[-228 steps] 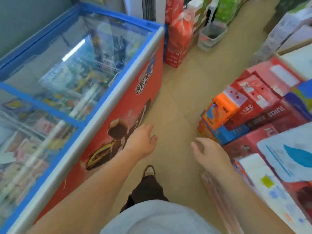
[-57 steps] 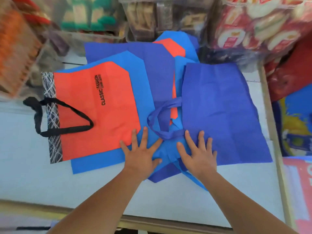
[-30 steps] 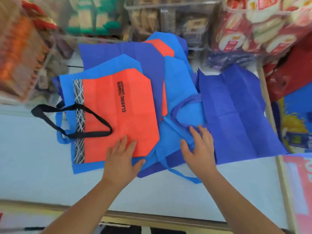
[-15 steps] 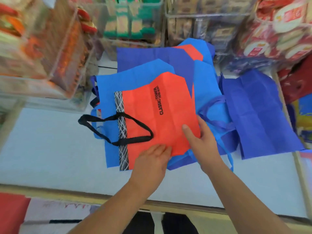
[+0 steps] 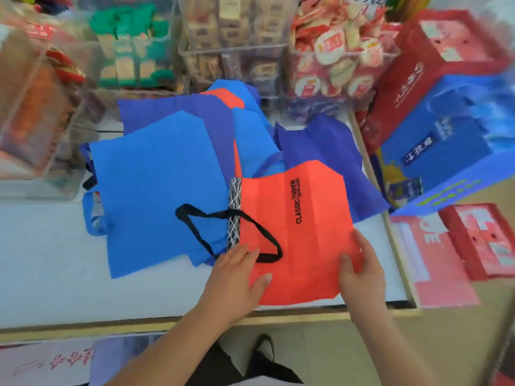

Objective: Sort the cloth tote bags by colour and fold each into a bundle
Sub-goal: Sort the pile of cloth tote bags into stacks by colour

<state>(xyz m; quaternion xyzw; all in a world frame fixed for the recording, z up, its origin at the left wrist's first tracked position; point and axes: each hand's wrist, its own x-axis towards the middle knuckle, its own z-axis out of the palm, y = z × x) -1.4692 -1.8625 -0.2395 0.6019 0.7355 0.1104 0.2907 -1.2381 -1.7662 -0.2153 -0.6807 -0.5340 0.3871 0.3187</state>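
An orange tote bag (image 5: 301,218) with black handles and black lettering lies at the front right of the white counter (image 5: 50,263). My left hand (image 5: 237,277) grips its near left corner, thumb on top. My right hand (image 5: 359,268) pinches its right edge with the thumb on the cloth. To the left lies a light blue tote bag (image 5: 158,190). Behind are a dark blue tote bag (image 5: 328,146), another dark blue one (image 5: 178,110), and a second orange one (image 5: 225,97) poking out of the heap.
Clear bins of packaged snacks (image 5: 331,48) line the back of the counter. Red and blue gift boxes (image 5: 446,129) stand to the right. The counter's wooden front edge (image 5: 83,327) runs below my hands.
The orange bag has been pulled off the light blue one and moved right, to the counter's front right. Both hands now hold it by its edges.
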